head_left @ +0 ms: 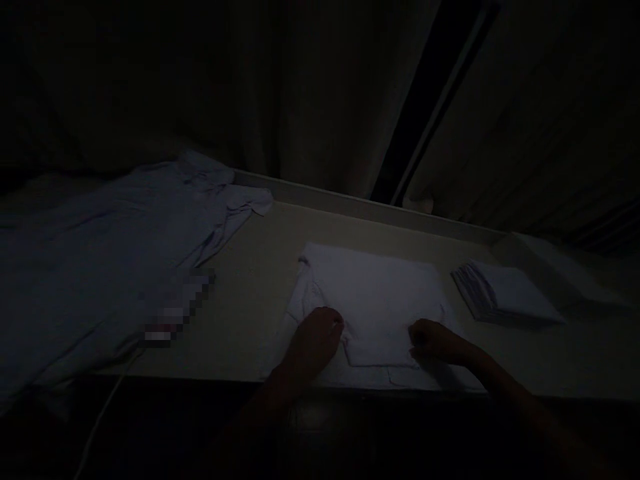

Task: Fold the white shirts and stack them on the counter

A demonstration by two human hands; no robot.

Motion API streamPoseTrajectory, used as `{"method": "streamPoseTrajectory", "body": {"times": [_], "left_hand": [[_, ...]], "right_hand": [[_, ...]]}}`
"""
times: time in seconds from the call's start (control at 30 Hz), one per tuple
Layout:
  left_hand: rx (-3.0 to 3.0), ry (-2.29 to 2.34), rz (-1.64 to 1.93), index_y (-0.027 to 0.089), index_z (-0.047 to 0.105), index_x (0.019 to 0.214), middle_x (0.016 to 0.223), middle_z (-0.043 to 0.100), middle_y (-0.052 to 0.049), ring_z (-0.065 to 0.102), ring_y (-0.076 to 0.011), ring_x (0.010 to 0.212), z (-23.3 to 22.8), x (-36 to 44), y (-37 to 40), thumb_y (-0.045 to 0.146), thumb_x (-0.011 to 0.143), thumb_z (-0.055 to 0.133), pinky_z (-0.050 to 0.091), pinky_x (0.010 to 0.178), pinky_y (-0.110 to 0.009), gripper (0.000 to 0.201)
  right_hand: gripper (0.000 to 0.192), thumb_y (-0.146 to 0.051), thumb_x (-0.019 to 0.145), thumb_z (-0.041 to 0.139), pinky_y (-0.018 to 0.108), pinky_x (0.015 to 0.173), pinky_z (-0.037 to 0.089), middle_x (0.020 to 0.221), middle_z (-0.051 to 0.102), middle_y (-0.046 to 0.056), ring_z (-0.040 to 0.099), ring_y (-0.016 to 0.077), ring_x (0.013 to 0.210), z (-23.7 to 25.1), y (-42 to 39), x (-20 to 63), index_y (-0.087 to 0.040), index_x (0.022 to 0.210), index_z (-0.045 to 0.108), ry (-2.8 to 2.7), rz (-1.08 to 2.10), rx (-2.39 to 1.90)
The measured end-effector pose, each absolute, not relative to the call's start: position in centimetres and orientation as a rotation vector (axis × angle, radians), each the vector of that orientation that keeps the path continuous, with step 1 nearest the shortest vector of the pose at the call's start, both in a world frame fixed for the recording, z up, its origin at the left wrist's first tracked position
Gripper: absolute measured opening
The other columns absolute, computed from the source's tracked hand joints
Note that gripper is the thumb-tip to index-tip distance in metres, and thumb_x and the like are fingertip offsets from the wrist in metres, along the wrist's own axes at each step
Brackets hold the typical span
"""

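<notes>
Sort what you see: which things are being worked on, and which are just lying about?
In hand: white garment, left hand, right hand.
Lying about: blue shirt, folded stack, cable, curtain, table.

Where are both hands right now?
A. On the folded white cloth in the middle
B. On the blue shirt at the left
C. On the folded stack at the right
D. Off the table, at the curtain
A: the left hand and right hand both rest on the near edge of the white cloth, with the blue shirt and the stack off to either side, untouched.
</notes>
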State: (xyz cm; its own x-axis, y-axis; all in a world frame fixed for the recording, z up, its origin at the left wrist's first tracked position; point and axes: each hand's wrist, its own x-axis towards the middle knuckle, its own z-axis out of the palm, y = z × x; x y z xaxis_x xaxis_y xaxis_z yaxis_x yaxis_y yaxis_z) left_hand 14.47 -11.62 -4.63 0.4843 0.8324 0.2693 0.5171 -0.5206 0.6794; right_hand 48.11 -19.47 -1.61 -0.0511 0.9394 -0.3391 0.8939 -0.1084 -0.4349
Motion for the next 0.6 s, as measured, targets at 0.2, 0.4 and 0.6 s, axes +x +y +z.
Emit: {"method": "streamPoseTrajectory", "body": {"times": [0.2, 0.4, 0.6], "left_hand": [[2.252, 1.661, 0.576, 0.016, 0.059, 0.102, 0.101, 0.065, -0.011, 0.06, -0.0201, 0.095, -3.5, 9.7, -7.8, 0.015, 0.087, 0.042, 0.043, 0.084, -0.031, 0.023], [2.038, 1.732, 0.439, 0.019, 0.061, 0.095, 0.095, 0.07, -0.008, 0.065, -0.0213, 0.09, -4.9, 8.1, -6.5, 0.026, 0.082, 0.053, 0.043, 0.074, -0.029, 0.016], [1.93, 1.784, 0.467, 0.019, 0.057, 0.097, 0.094, 0.069, -0.01, 0.065, -0.0213, 0.089, -5.1, 6.7, -6.2, 0.02, 0.077, 0.055, 0.041, 0.069, -0.028, 0.02]], "right_hand": [[0.017, -0.03, 0.087, 0.056, 0.026, 0.067, 0.041, 0.081, 0.066, 0.005, 0.059, 0.0159, 0.073, 0.2, -13.5, 39.9, -0.017, 0.08, 0.065, -2.087, 0.409, -1.919], [0.013, -0.023, 0.087, 0.057, 0.024, 0.074, 0.043, 0.089, 0.07, 0.005, 0.063, 0.0149, 0.081, -1.0, -8.5, 28.5, -0.017, 0.088, 0.069, -2.119, 0.44, -1.719], [0.039, -0.052, 0.081, 0.064, 0.028, 0.063, 0.042, 0.088, 0.071, 0.012, 0.066, 0.0223, 0.078, -2.6, -8.1, 22.1, -0.015, 0.094, 0.067, -2.072, 0.508, -2.09]]}}
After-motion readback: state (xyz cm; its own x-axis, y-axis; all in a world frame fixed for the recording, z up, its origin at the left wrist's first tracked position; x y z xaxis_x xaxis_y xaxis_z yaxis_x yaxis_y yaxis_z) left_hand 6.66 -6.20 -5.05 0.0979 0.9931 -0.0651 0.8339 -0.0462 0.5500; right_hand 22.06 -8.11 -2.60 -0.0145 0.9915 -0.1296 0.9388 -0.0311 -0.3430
